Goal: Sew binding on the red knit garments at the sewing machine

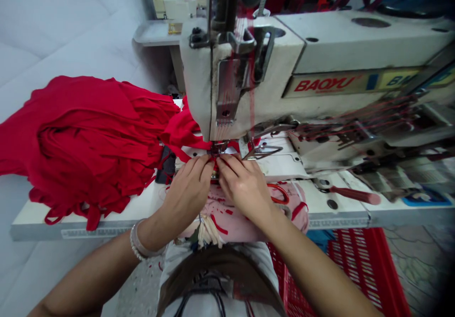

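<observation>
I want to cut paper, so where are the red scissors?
Head view: the red-handled scissors lie on the white table beside the right hand.

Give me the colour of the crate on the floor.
The plastic crate is red, with slotted sides; best seen in the head view.

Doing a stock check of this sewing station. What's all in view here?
sewing machine: one, off-white, red BAOYU label, centre to right
red fabric: one heap of strips, red, on the table's left
work table: one, white, under the machine
pink cloth: one piece, pink with red marks, below the hands
scissors: one pair, red handles, beside the right hand
screwdriver: one, red handle, on the table at right
plastic crate: one, red, on the floor at lower right
bracelets: several, pale, on the left wrist
left hand: one, at the needle area
right hand: one, at the needle area
</observation>
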A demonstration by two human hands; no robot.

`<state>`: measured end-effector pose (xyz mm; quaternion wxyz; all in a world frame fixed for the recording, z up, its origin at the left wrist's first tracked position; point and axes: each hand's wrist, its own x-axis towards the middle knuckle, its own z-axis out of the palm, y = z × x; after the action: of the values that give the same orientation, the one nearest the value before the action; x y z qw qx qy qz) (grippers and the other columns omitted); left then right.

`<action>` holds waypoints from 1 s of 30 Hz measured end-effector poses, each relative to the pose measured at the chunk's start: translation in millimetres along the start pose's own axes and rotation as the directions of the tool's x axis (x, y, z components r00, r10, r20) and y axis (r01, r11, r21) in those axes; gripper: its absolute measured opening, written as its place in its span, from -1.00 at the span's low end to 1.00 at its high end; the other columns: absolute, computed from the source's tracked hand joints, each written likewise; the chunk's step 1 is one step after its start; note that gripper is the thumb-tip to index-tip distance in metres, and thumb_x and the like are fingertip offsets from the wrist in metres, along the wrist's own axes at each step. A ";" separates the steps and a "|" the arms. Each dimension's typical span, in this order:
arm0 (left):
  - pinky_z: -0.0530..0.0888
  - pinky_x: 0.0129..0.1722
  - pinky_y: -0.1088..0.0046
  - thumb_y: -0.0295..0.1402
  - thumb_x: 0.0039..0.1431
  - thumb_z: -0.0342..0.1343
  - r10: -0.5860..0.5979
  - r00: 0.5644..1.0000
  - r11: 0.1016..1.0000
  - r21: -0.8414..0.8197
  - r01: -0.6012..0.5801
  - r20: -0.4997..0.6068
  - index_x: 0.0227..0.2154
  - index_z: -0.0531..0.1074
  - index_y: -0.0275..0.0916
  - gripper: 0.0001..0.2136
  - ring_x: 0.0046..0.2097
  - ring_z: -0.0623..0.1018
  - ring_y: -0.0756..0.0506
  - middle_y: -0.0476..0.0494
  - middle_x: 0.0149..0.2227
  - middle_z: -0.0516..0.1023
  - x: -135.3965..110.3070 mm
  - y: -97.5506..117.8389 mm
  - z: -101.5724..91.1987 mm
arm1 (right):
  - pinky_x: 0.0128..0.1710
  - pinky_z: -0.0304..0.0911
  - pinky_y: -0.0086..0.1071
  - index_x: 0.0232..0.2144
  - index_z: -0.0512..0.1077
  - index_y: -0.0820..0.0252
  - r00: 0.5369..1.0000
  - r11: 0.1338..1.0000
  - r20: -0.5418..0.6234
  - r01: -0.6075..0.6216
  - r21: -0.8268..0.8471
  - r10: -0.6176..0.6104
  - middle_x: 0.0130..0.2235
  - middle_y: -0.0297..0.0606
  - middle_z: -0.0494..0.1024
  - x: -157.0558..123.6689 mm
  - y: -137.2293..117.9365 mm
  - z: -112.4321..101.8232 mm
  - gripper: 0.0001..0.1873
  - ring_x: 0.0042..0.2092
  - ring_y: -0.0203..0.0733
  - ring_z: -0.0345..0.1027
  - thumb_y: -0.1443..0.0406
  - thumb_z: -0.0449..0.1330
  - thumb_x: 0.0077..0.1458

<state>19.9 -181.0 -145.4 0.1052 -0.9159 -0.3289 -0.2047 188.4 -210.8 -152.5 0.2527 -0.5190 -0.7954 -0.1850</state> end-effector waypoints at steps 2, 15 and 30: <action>0.51 0.02 0.16 -0.58 0.24 -0.03 0.017 1.000 1.000 0.013 -0.017 0.004 -0.02 0.40 -0.53 -0.72 0.02 0.44 -0.27 -0.41 0.02 0.45 1.0 -0.7 0.3 | -0.19 0.24 -0.19 -0.06 0.51 0.39 1.000 1.000 -0.003 -0.003 0.017 0.003 -0.05 -0.12 0.58 0.4 1.8 2.4 -0.70 -0.13 -0.05 0.33 0.39 0.07 0.24; 0.50 0.12 0.24 -0.59 0.26 -0.04 0.060 0.998 0.997 -0.039 -0.060 -0.012 -0.01 0.43 -0.47 -0.71 0.04 0.49 -0.19 -0.32 0.00 0.51 3.2 -11.1 -4.5 | -0.14 0.30 -0.25 -0.12 0.54 0.28 0.993 0.948 -0.004 -0.108 0.300 0.114 -0.10 -0.15 0.60 -2.3 12.0 7.7 -0.75 -0.09 -0.13 0.43 0.39 0.08 0.26; 0.56 0.01 0.21 -0.59 0.28 -0.10 0.069 0.997 0.996 0.046 -0.070 0.024 0.00 0.41 -0.52 -0.70 0.02 0.52 -0.22 -0.42 -0.01 0.51 1.9 -2.7 -2.6 | -0.10 0.35 -0.21 -0.07 0.51 0.44 0.996 0.995 -0.020 0.082 0.050 -0.081 -0.08 -0.01 0.58 -2.1 5.1 5.1 -0.70 -0.06 -0.05 0.39 0.47 0.05 0.24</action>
<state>18.7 -178.7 -142.1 0.1303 -0.9263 -0.3026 -0.1830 192.7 -207.5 -157.6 0.2653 -0.4776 -0.8181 -0.1794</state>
